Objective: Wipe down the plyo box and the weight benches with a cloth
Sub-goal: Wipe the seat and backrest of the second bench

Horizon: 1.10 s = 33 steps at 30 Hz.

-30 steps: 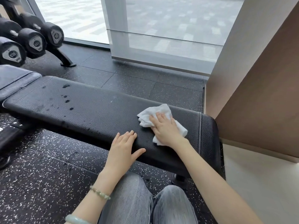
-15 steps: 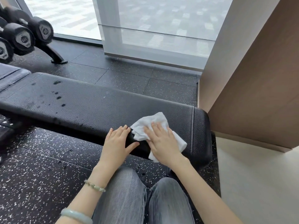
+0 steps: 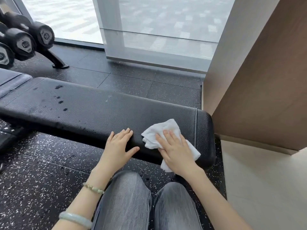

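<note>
**Cloth pressed to the bench end**

The black weight bench [image 3: 99,113] spans the view; dumbbells [image 3: 25,42] sit far left; the left hand [image 3: 118,146] rests flat on its near edge, holding nothing; the right hand [image 3: 176,150], fingers straight, presses the white cloth [image 3: 166,128] near the bench's right end; wet spots [image 3: 60,102] dot the left part.

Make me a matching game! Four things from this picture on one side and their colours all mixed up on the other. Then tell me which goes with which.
Things:
1. cloth
2. bench
3. bangle
4. jeans

Colours:
A. grey
B. white
C. pale green
D. black, with dark spots at one end

Right pairs: 1-B, 2-D, 3-C, 4-A.
</note>
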### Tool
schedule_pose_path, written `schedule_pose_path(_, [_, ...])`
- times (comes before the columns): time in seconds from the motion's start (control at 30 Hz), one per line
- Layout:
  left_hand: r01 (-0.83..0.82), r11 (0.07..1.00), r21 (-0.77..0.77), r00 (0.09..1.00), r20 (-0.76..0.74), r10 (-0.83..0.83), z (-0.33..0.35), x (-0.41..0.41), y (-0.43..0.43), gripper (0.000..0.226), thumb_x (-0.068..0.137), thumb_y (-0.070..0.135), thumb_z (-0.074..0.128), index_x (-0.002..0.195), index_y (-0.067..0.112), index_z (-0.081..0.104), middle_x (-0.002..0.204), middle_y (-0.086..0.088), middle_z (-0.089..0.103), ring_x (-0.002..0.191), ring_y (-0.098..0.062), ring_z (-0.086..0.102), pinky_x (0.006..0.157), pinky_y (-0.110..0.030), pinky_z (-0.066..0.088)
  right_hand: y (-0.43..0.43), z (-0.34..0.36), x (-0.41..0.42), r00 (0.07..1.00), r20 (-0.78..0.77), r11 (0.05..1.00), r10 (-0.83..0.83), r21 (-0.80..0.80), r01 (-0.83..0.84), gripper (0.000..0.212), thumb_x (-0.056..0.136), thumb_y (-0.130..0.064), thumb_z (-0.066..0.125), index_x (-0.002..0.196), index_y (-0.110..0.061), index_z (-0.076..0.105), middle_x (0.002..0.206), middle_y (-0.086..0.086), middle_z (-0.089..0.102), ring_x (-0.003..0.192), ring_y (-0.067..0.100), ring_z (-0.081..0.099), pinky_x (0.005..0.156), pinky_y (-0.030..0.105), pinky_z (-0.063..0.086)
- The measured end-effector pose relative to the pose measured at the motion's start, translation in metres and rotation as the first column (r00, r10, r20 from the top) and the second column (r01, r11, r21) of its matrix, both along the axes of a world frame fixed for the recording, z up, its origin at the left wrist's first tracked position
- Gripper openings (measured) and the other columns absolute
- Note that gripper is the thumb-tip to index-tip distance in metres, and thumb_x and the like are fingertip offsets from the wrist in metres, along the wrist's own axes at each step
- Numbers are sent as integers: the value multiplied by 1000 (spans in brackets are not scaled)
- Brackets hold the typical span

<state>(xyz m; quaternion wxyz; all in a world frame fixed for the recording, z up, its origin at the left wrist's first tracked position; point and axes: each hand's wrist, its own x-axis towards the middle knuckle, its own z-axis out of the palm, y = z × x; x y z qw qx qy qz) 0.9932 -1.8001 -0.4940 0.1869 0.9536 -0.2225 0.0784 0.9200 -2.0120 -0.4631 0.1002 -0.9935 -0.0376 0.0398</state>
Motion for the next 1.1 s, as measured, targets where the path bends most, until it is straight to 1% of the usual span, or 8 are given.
schedule_pose_path(0.1, [7, 1000, -28, 1000, 0, -7, -1, 1, 1, 85, 71, 67, 37, 133, 12, 52, 143, -5, 46, 134, -23, 39, 113, -41, 10, 4, -1, 7, 999, -27, 999, -37, -15, 37, 53, 99, -46, 14, 150, -32, 15, 160, 1, 4, 146, 20, 2, 115, 45, -4])
schedule_pose_path(0.2, [1, 1000, -25, 1000, 7, -1, -1, 1, -1, 73, 77, 57, 57, 133, 12, 51, 142, -6, 46, 134, -23, 39, 114, -42, 9, 26, 2, 38, 1000, -22, 1000, 3, 9, -3, 49, 102, -38, 25, 150, -29, 17, 160, 2, 4, 146, 21, 1, 115, 47, -5])
schedule_pose_path(0.27, [-3, 1000, -15, 1000, 15, 3, -1, 0, -1, 70, 78, 54, 62, 133, 11, 51, 142, -5, 46, 134, -22, 39, 114, -42, 7, 36, 2, 51, 999, -37, 1000, 24, 5, -24, 50, 102, -37, 25, 150, -29, 15, 160, 2, 3, 146, 20, 0, 115, 47, -6])
schedule_pose_path(0.4, [5, 1000, -20, 998, 63, -4, 0, -1, 8, 80, 71, 64, 44, 129, 11, 56, 139, -4, 50, 130, -20, 44, 114, -39, 6, 20, 2, 27, 999, -24, 999, 49, 5, -49, 50, 102, -37, 24, 150, -31, 13, 160, 0, 1, 146, 18, 0, 115, 43, -6])
schedule_pose_path(0.6, [-20, 999, 40, 994, 112, 16, -5, 2, 26, 69, 68, 38, 81, 124, 5, 59, 132, -10, 57, 125, -23, 51, 112, -47, 19, 15, 2, 17, 1000, -19, 1000, -16, -16, 16, 49, 102, -38, 23, 149, -31, 15, 160, 2, 2, 146, 21, 0, 115, 46, -5])
schedule_pose_path(0.77, [-39, 997, 67, 993, 116, 31, -1, 6, 24, 59, 62, 33, 85, 110, 5, 66, 121, -9, 64, 117, -22, 57, 109, -49, 25, 65, 4, 67, 992, -41, 993, 118, 35, -117, 49, 102, -33, 25, 150, -27, 16, 159, 4, 4, 146, 21, 1, 114, 50, -3])
schedule_pose_path(0.97, [-50, 998, 27, 992, 121, 46, 2, 2, 20, 67, 68, 33, 82, 125, 4, 59, 133, -9, 56, 127, -21, 49, 113, -46, 17, 21, 0, 25, 998, 22, 998, 60, 26, -61, 47, 102, -34, 26, 149, -29, 20, 159, 1, 6, 146, 21, 5, 115, 47, 1])
schedule_pose_path(1.1, [-75, 997, 19, 992, 101, 72, 1, 0, 18, 67, 69, 30, 81, 125, 2, 58, 134, -11, 54, 128, -24, 47, 112, -47, 17, 28, 0, 51, 998, 10, 998, 58, 28, -58, 47, 102, -33, 26, 148, -28, 21, 158, 3, 8, 145, 22, 5, 115, 51, 3])
